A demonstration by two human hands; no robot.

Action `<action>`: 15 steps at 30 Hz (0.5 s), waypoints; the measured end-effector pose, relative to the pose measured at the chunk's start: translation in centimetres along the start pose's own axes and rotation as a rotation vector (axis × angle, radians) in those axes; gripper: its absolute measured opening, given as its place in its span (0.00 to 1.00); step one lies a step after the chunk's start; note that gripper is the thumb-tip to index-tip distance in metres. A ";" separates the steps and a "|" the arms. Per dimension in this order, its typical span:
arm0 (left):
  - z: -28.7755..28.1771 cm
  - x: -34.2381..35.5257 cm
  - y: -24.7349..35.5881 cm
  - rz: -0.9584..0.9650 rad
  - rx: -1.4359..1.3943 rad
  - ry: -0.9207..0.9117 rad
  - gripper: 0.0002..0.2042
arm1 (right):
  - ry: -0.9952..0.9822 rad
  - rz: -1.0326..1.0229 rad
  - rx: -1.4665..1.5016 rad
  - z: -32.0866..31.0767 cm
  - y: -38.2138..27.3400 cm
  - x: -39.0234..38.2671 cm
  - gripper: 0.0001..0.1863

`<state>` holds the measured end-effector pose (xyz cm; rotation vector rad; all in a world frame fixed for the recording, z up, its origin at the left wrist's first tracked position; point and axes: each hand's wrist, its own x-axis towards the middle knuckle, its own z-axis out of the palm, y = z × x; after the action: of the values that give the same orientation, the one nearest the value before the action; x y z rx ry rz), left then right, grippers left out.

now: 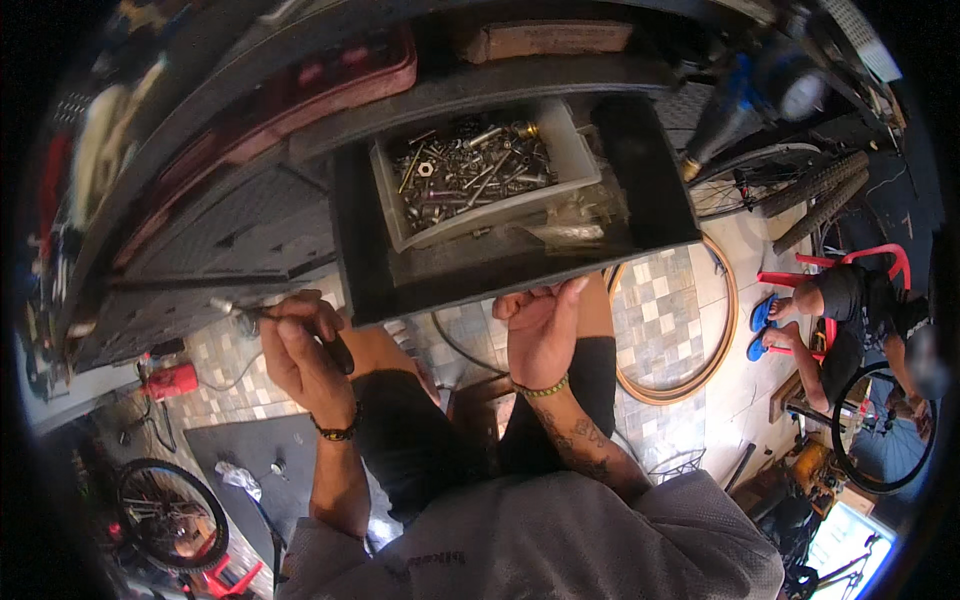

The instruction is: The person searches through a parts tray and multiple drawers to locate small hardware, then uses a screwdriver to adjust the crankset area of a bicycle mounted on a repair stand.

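Head view: the left hand (305,350) closes round a dark-handled tool (341,354), its metal end pointing out left, just beside the front left corner of an open drawer (450,293). The right hand (545,335) has its fingers curled at the middle of the drawer's front edge; whether they grip it or only rest there, I cannot tell. The tool looks stiff and sturdy, best held by its handle. Toward the drawer's back edge, a pale tray (575,150) carries loose bolts and nuts (480,170); it is probably heavy for its size, its thin walls safest taken at two opposite rims. The small hardware may slip between fingers. Clear plastic packaging (575,232) lies near the front right corner, likely light and soft.
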<state>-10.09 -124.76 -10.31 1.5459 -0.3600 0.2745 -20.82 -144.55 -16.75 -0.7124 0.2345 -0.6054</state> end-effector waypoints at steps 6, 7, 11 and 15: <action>-0.9 -6.0 4.8 -0.263 -0.169 -0.019 0.13 | 0.181 0.055 -0.088 -2.8 -2.2 -11.3 0.16; -1.5 -7.3 4.4 -0.218 0.043 -0.007 0.13 | 0.113 0.001 0.004 -4.8 -2.0 -13.6 0.09; -0.1 -10.0 7.4 -0.279 -0.048 -0.076 0.11 | 0.183 0.069 -0.075 -7.3 -3.4 -18.8 0.15; -0.6 -10.7 8.1 -0.406 -0.082 -0.073 0.16 | 0.247 0.100 -0.244 -8.3 -4.3 -20.4 0.25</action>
<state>-23.05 -123.50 -7.11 1.5124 -0.1062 -0.1128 -42.46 -139.56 -20.00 -0.8553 0.5773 -0.5738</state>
